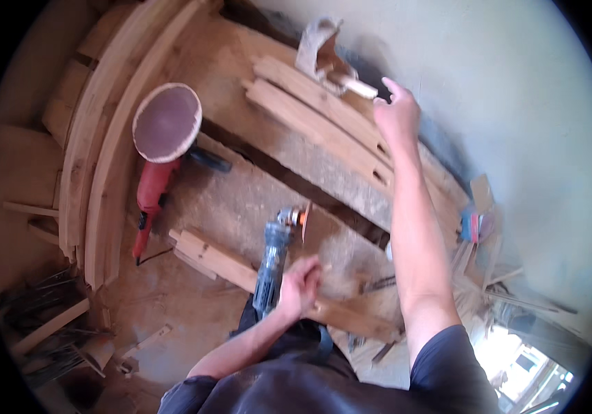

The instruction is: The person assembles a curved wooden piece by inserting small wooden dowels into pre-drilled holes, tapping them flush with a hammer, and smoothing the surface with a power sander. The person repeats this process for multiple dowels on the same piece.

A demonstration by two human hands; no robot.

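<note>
My right hand (398, 116) reaches out to the far side of the workbench, by the wall. Its forefinger and thumb are apart, and the thumb lies close to the pale end of a short stick (359, 87) that sticks out of a torn, whitish container (318, 50). Close to my body, my left hand (300, 286) is closed with curled fingers; what it may hold is too small to name. Just left of it lies a blue-grey angle grinder (269, 265), its thin disc (307, 222) seen nearly edge-on.
A red grinder (152, 188) with a large round sanding disc (167, 123) rests at the left. Long curved boards (106, 138) stand beyond it. Mortised wooden bars (316, 131) lie across the bench, beside a long dark gap (296, 181). Small boxes (474, 224) sit at the right.
</note>
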